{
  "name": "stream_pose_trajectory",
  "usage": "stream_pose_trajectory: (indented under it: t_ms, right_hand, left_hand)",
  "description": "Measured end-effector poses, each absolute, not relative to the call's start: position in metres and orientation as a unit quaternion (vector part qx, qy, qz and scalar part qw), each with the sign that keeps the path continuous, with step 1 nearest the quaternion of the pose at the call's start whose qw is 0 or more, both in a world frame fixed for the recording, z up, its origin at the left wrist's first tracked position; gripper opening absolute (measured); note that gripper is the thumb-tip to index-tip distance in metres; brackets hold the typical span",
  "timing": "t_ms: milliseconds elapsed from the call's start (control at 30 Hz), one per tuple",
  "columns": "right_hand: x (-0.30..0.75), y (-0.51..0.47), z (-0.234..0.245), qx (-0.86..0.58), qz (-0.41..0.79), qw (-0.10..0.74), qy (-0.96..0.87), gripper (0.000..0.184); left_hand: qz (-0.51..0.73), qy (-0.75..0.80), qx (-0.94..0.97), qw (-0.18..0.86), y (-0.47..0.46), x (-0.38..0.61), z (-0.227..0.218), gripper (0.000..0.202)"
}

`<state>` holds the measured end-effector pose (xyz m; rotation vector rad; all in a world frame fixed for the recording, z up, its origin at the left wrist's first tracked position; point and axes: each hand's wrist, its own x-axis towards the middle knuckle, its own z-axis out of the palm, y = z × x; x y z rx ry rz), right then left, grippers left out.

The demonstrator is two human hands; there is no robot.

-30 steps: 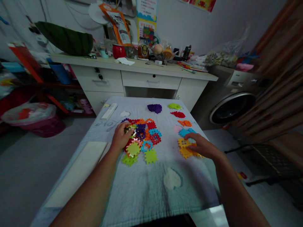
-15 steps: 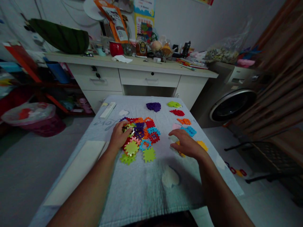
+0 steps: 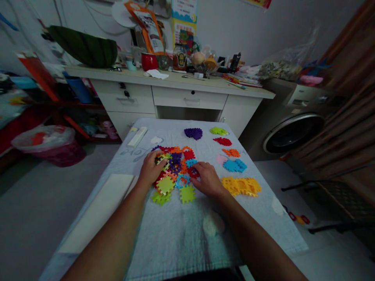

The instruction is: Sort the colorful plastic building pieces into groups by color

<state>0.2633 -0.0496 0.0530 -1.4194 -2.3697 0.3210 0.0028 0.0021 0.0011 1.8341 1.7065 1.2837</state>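
A mixed heap of colourful interlocking plastic tiles lies in the middle of a cloth-covered table. My left hand rests on the heap's left side, fingers curled over some tiles. My right hand lies on the heap's right edge, fingers bent down onto a red tile and a blue one. To the right lie sorted groups: yellow tiles, blue tiles, a pink tile, orange tiles, red tiles, green tiles and purple tiles.
A white flat board lies on the table's left edge and a white bar at its far left. Behind stands a cluttered white desk. A washing machine is at the right, a bagged bin at the left.
My right hand has left the yellow tiles at the right and moved left onto the mixed heap. The left hand has stayed on the heap.
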Motion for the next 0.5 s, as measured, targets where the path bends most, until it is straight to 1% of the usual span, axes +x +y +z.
stream_pose_trajectory:
  t_ms: [233,300,433,500]
  right_hand:
    - [0.303,-0.029,0.076,-0.505,0.141,0.313,-0.792,0.065]
    - [0.326,-0.012,0.083,-0.529,0.157,0.336,-0.764,0.061]
    - [0.373,0.033,0.087,-0.603,0.179,0.387,-0.674,0.041]
    - [0.389,0.056,0.084,-0.648,0.170,0.394,-0.629,0.038]
  left_hand:
    - [0.453,0.595,0.643,0.165,0.003,0.002,0.000,0.037]
    - [0.448,0.596,0.645,0.166,0.003,0.002,0.000,0.038]
    - [0.449,0.594,0.647,0.167,0.003,0.001,-0.001,0.039]
    - [0.451,0.591,0.648,0.165,0.004,0.001,-0.001,0.039]
